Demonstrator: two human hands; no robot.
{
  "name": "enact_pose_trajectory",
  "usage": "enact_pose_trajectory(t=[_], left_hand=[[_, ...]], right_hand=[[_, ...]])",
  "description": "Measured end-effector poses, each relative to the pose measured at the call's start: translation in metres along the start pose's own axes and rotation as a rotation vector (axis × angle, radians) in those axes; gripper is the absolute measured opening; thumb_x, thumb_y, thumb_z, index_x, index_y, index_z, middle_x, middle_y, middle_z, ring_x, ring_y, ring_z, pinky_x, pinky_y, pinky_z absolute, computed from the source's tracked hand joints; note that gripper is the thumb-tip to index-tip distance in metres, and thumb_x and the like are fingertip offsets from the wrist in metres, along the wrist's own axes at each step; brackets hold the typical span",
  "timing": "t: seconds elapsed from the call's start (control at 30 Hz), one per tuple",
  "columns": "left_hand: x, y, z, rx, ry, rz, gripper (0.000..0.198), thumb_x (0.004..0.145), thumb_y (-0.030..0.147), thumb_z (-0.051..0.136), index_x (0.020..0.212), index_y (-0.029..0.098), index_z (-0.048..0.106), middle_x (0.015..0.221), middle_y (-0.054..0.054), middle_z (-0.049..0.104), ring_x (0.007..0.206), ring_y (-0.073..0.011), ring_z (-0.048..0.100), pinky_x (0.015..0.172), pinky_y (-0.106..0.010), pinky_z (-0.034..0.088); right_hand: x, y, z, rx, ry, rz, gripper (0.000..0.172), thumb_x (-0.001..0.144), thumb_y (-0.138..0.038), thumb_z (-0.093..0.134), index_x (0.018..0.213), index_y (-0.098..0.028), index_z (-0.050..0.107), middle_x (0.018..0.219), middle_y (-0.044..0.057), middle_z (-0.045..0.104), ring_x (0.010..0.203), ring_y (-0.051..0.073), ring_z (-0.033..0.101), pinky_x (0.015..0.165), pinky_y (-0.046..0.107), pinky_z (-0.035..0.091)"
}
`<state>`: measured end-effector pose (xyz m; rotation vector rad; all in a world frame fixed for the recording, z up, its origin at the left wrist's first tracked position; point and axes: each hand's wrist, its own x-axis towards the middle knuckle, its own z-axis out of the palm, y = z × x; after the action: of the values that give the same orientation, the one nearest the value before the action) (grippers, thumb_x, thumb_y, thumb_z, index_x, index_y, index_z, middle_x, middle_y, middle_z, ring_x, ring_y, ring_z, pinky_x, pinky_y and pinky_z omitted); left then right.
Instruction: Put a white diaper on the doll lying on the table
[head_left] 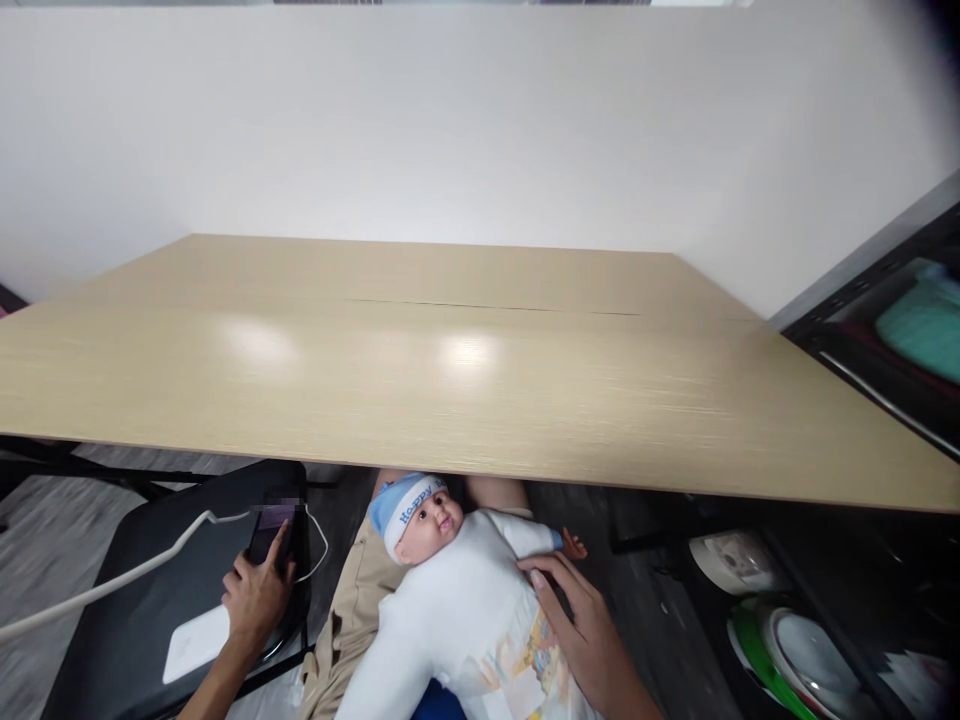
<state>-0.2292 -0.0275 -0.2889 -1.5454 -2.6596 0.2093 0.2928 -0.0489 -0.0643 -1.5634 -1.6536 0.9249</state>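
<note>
A baby doll (457,590) in a blue and white knit hat, white top and printed diaper lies face up across my lap. Flat against its side, near the printed diaper, rests my right hand (577,620), thumb and fingers apart. Over at the left, my left hand (259,595) is on a dark phone (274,525) lying on a black chair seat. Its index finger is stretched out onto the screen, with the other fingers partly bent. Beside that wrist is a white rectangular block (196,643), partly covered by the hand.
A wooden table (480,390) spans the view in front of me, its near edge above the doll's head. The black chair (142,580) stands at left, crossed by a white cable (142,575). Dark shelving at right holds lidded containers (814,650) and a green item (926,325).
</note>
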Motion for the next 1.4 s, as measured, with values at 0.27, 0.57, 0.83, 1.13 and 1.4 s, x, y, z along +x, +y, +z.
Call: enact_pose_trajectory(t=[0.27,0.57,0.83,1.13,1.4], left_hand=[[-0.001,-0.001,0.001,-0.051,0.039,-0.017,0.072,0.108,0.057,0.046,0.175,0.037,0.029,0.139,-0.024,0.052,0.111,-0.0435,0.063,0.084,-0.050,0.055],[-0.006,0.005,0.008,-0.086,0.214,-0.051,0.096,0.104,0.059,0.036,0.171,-0.006,0.015,0.131,-0.030,0.060,0.107,-0.0427,0.060,0.083,-0.048,0.053],[-0.007,0.008,0.012,-0.106,0.236,-0.073,0.098,0.103,0.061,0.026,0.166,-0.015,0.019,0.136,-0.035,0.059,0.109,-0.0464,0.060,0.085,-0.052,0.051],[-0.011,0.018,0.013,-0.174,0.266,-0.188,0.102,0.100,0.064,0.034,0.162,-0.016,0.026,0.131,-0.038,0.062,0.116,-0.0494,0.061,0.093,-0.055,0.051],[-0.009,0.024,0.008,-0.332,0.209,-0.332,0.094,0.094,0.065,0.050,0.159,-0.002,0.040,0.138,-0.036,0.062,0.125,-0.0512,0.059,0.099,-0.058,0.048]], right_hand=[[0.000,-0.001,0.000,0.001,0.000,-0.001,0.034,0.111,-0.047,0.052,0.114,-0.026,0.078,0.110,0.006,0.079,0.108,0.024,0.074,0.097,0.032,0.057],[0.002,-0.001,-0.001,0.002,0.014,-0.006,0.034,0.110,-0.048,0.053,0.113,-0.026,0.079,0.109,0.007,0.080,0.107,0.025,0.075,0.097,0.033,0.059],[0.002,0.000,0.001,0.009,0.035,-0.029,0.036,0.110,-0.051,0.054,0.111,-0.026,0.080,0.107,0.008,0.081,0.105,0.025,0.077,0.095,0.033,0.061],[0.000,0.001,0.000,0.021,0.026,-0.011,0.036,0.110,-0.052,0.054,0.111,-0.027,0.080,0.108,0.007,0.081,0.105,0.025,0.077,0.096,0.033,0.060],[-0.002,0.007,0.001,0.028,0.065,-0.026,0.037,0.110,-0.052,0.053,0.108,-0.028,0.080,0.106,0.006,0.081,0.104,0.024,0.077,0.094,0.031,0.060]])
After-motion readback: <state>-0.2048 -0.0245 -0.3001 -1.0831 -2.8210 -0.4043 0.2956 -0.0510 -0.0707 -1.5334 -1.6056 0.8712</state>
